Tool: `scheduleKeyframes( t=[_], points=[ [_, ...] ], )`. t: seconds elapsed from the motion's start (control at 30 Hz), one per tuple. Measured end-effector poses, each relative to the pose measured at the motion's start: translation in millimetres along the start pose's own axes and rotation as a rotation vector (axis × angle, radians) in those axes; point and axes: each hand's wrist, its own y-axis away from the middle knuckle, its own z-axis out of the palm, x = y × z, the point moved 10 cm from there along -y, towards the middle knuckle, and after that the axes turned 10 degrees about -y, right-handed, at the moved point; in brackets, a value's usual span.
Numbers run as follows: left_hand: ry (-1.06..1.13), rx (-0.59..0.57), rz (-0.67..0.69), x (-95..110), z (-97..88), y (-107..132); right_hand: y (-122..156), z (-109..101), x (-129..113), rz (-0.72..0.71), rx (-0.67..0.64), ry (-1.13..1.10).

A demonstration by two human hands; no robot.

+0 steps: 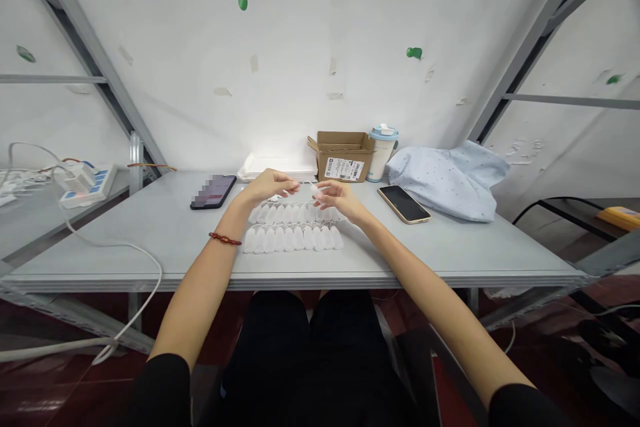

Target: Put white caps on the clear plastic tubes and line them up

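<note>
- One head-worn camera looks forward and down from above the thighs [280,327].
- It faces the wall [300,47] squarely across the table [125,233].
- The left hand [271,185] and right hand [341,199] show around mid-view.
- Its wide view takes in metal posts [112,82] at both sides.

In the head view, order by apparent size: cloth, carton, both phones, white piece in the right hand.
1. Cloth
2. Carton
3. Left phone, right phone: too alike to rank
4. White piece in right hand, partly hidden

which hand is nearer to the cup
Right. The right hand is in front of the cup, a bit to its left; the left hand is farther off to the left.
</note>
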Motion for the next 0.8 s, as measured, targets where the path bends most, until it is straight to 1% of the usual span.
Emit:
scheduleKeyframes(
  t=[0.07, 0.1, 0.17, 0.2, 0.23, 0.3, 0.43, 0.53, 0.8],
  points=[
    [-0.027, 0.103, -0.028, -16, -20.0, -3, -1, -8, -1, -0.009, 0.048, -0.005],
    [-0.083, 0.147, -0.063, -27, -28.8, -5, -2, -11, -1, -0.013, 0.070, -0.009],
    [-0.285, 0.253, -0.145, -46, -46.5, -7, -3, -17, -1, -0.020, 0.102, -0.013],
    [-0.390, 0.301, -0.169, -52, -53.2, -7, -4, -19, -1, -0.023, 0.112, -0.012],
    [-0.471, 0.318, -0.184, -57, -55.8, -9, -4, -21, -1, -0.026, 0.119, -0.006],
    [-0.542, 0.289, -0.178, -63, -51.6, -12, -4, -23, -1, -0.030, 0.129, 0.010],
    [-0.540, 0.195, -0.145, -68, -35.0, -18, -5, -26, 0, -0.035, 0.140, 0.023],
    [-0.552, 0.150, -0.145, -71, -27.3, -20, -6, -26, 1, -0.034, 0.141, 0.021],
    [-0.580, 0.120, -0.144, -70, -20.6, -20, -7, -24, 5, -0.016, 0.130, 0.046]
  ],
)
